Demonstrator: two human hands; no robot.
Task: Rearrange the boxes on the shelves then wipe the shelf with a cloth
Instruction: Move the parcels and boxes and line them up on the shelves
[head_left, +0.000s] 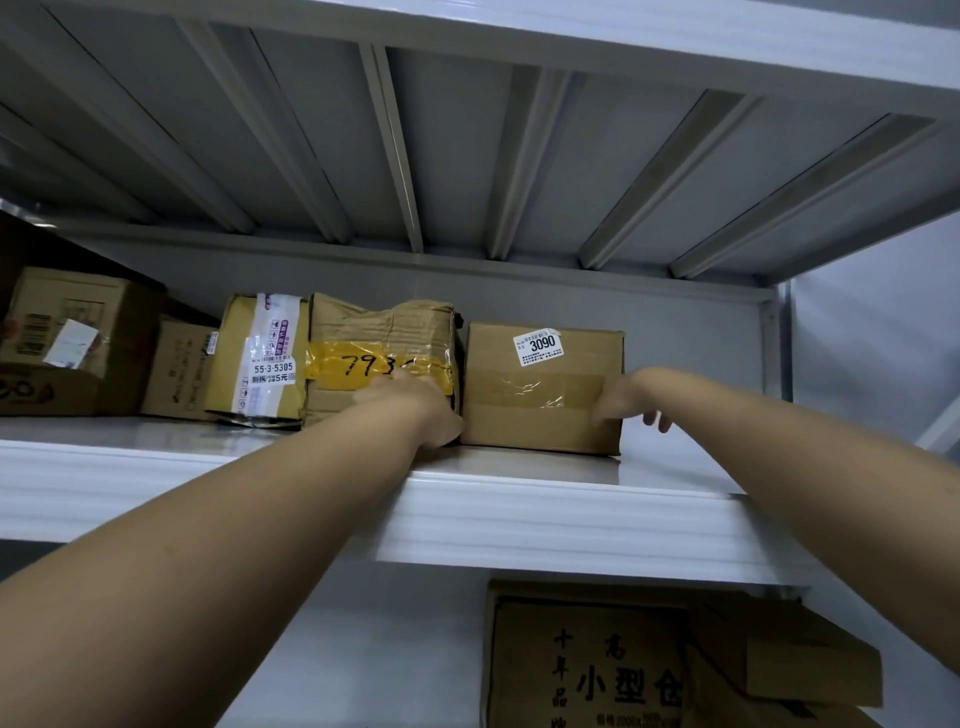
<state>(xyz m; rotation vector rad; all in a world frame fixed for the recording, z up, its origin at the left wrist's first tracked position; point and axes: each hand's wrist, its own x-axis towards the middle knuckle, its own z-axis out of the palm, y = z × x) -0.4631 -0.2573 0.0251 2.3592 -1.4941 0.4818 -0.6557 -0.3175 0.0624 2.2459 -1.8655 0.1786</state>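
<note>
**Shelf job: box stage under way, wipe not started**

Your forearms fill the near view, both reaching up to the middle shelf (519, 512). Largest item first: that shelf carries a row of cartons, w/ bare metal showing at the right end and along the front lip. Box marked 3090 (543, 387) sits at the right of the row, touching the crumpled box w/ yellow tape (382, 358). Smaller labelled box (262, 358) stands left of that; more cartons further left. Your left hand (415, 410) is pressed into the seam between the two boxes; fingers hidden, so grip can't be told. Your right hand (631, 400) rests at the 3090 box's right edge, fingers loose, not clamped. Judgement: rearranging is mid-step. No cloth in view; wiping is all still to do.
</note>
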